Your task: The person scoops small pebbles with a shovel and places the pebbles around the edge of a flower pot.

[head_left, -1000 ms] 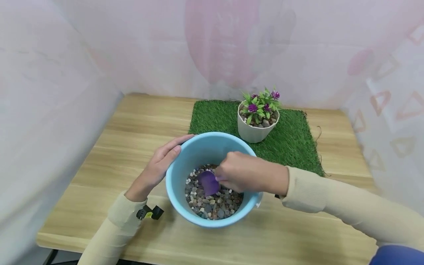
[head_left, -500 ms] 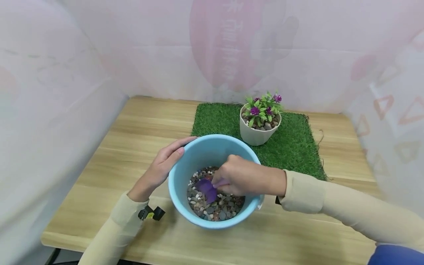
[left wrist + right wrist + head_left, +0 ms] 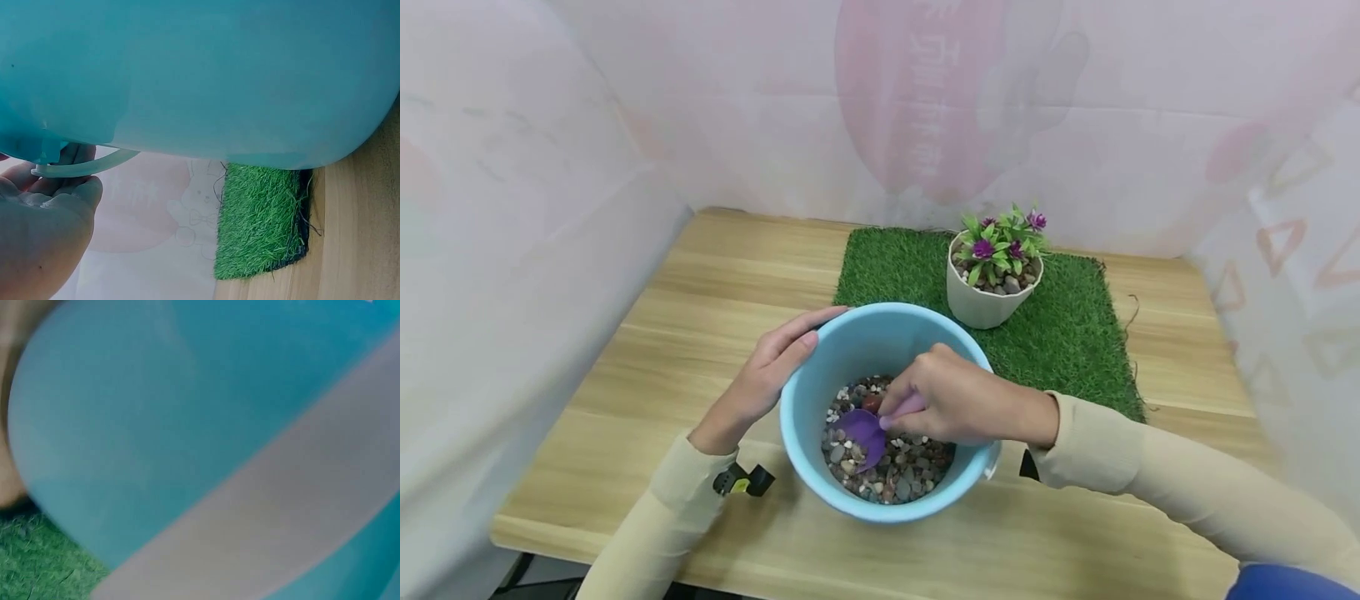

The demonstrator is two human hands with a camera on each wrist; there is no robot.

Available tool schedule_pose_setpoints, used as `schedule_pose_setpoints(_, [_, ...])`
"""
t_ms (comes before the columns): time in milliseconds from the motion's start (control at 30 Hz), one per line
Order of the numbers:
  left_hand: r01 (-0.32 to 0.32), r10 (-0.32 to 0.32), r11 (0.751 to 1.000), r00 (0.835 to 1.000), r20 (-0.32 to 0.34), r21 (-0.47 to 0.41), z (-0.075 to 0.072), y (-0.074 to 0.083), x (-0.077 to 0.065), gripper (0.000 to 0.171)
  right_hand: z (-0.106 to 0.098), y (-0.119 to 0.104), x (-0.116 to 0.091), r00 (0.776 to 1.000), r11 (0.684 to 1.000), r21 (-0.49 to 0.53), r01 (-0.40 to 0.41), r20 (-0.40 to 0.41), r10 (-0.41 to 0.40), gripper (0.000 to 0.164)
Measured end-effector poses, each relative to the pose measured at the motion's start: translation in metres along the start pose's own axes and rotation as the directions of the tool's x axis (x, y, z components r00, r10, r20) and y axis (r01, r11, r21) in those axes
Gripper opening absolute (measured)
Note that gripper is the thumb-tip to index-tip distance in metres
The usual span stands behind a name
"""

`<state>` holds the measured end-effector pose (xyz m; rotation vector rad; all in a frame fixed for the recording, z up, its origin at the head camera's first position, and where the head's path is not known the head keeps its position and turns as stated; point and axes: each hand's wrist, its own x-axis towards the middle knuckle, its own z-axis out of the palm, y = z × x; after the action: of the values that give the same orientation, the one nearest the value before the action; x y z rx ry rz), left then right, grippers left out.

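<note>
A light blue bucket (image 3: 880, 347) stands near the table's front, with small mixed pebbles (image 3: 912, 477) covering its bottom. My right hand (image 3: 958, 398) reaches in over the right rim and grips the lilac handle of a purple scoop (image 3: 861, 435). The scoop's blade tilts down into the pebbles on the left side, some stones lying against it. My left hand (image 3: 767, 367) rests along the outer left rim, fingers stretched out and thumb on the edge. In the left wrist view, that hand (image 3: 53, 206) lies by the bucket's white carrying handle (image 3: 94, 164).
Behind the bucket, a green artificial grass mat (image 3: 1071, 350) lies on the wooden table (image 3: 700, 283). On it stands a white pot (image 3: 981, 306) with purple flowers and pebbles. Pale printed curtains (image 3: 760, 108) enclose the back and sides.
The scoop's blade has shifted slightly left and toward the front in the pebbles, its blade turning, as my right hand moves with it. My left hand stays on the rim.
</note>
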<state>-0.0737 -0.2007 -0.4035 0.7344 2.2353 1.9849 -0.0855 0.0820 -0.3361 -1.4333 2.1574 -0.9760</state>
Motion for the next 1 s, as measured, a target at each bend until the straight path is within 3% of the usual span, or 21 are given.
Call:
schedule_pose_setpoints(300, [-0.018, 0.018, 1.0, 1.0, 0.018, -0.002, 0.001, 0.0, 0.001, 0.046, -0.015, 0.0, -0.013, 0.994, 0.989, 0.126, -0.079, -0.062, 0.087, 0.011])
schedule_pose_setpoints(633, [-0.009, 0.009, 1.0, 1.0, 0.007, -0.029, 0.001, 0.001, -0.001, 0.046, -0.025, 0.005, -0.03, 0.964, 0.935, 0.291, -0.203, -0.109, 0.243, 0.014])
schedule_pose_setpoints(800, [-0.023, 0.024, 0.999, 1.0, 0.012, -0.034, 0.001, 0.001, -0.001, 0.046, -0.026, 0.009, -0.041, 0.95, 0.917, 0.337, -0.213, -0.146, 0.274, 0.013])
schedule_pose_setpoints(1000, [-0.022, 0.022, 0.999, 1.0, 0.01, -0.023, 0.0, 0.001, -0.003, 0.046, -0.028, 0.016, -0.057, 0.942, 0.903, 0.399, -0.158, -0.214, 0.26, 0.015])
